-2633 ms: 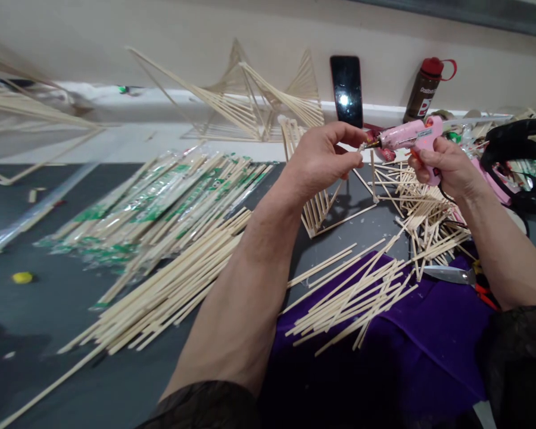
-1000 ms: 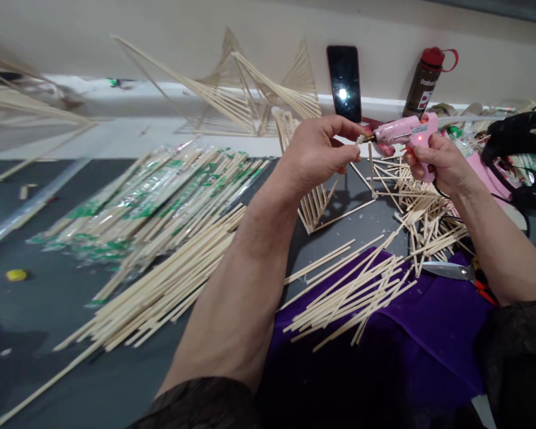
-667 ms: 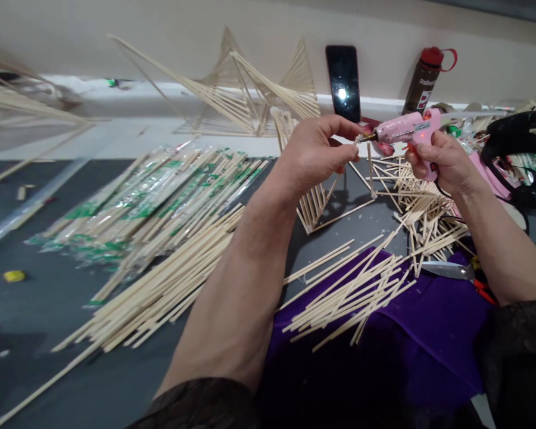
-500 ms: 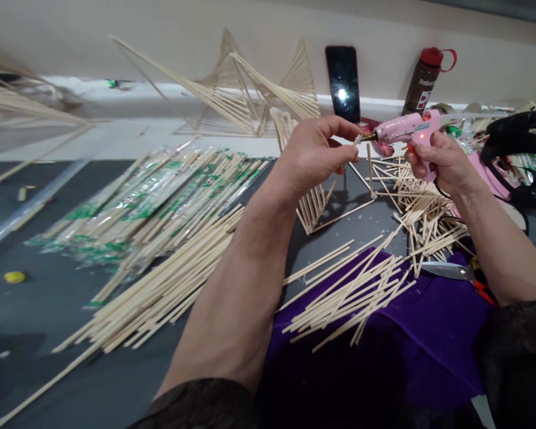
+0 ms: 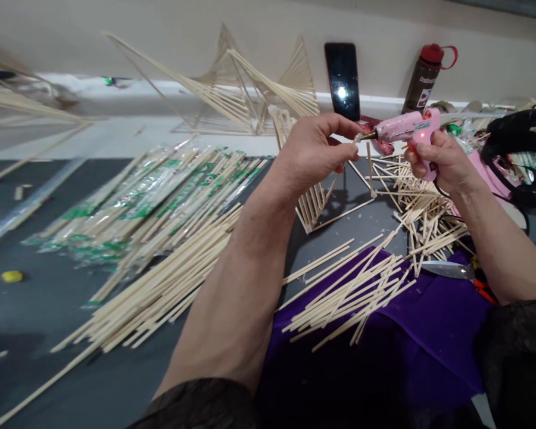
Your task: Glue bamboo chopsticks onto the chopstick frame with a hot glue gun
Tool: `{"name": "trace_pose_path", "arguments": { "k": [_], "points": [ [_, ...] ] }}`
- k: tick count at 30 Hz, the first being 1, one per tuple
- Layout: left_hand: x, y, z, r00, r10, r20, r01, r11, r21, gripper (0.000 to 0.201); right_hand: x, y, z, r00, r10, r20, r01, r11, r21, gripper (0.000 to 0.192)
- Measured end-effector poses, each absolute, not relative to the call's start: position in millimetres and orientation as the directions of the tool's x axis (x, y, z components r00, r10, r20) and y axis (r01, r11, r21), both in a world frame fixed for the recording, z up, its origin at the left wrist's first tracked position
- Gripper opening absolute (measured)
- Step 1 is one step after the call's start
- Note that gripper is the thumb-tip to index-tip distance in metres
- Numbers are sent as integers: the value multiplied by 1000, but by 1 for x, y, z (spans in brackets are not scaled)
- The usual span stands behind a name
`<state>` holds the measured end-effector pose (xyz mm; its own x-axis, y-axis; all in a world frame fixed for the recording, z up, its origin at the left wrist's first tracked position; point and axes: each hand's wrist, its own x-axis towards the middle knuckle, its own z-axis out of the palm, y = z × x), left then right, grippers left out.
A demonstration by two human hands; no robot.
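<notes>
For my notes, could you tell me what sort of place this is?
Probably a craft workspace: a glue gun in the right hand, loose sticks, and finished stick structures along the wall.

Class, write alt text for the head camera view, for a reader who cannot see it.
The right hand points a pink glue gun at the tip of a short stick pinched in the left hand. Below them, loose bamboo sticks, wrapped chopsticks, purple cloth and scissors cover a dark table.
</notes>
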<state>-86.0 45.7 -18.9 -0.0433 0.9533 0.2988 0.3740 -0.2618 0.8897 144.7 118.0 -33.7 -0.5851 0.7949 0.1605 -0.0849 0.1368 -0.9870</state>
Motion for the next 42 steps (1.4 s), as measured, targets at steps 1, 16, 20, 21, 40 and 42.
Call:
{"name": "trace_pose_path", "arguments": {
  "k": [1,16,20,21,40,42],
  "points": [
    [-86,46,-19,-45,953,299,374,-262,890,26,145,118,-34,-581,798,157,-82,135,-988,38],
    [-85,45,-19,-55,952,301,374,-260,890,25,142,120,-40,-598,779,188,-125,142,-982,37],
    [-83,44,-17,-66,955,289,378,-244,893,25,145,121,-37,-596,780,188,-123,143,-982,36],
    [-83,44,-17,-67,956,287,377,-242,894,25,145,121,-36,-594,783,183,-117,141,-983,36],
    [-83,44,-17,-71,957,280,354,-238,904,26,142,118,-36,-586,785,202,-88,186,-979,41],
    [-84,44,-17,-73,959,274,354,-232,906,26,142,119,-37,-593,780,198,-95,177,-980,41]
  ]
}}
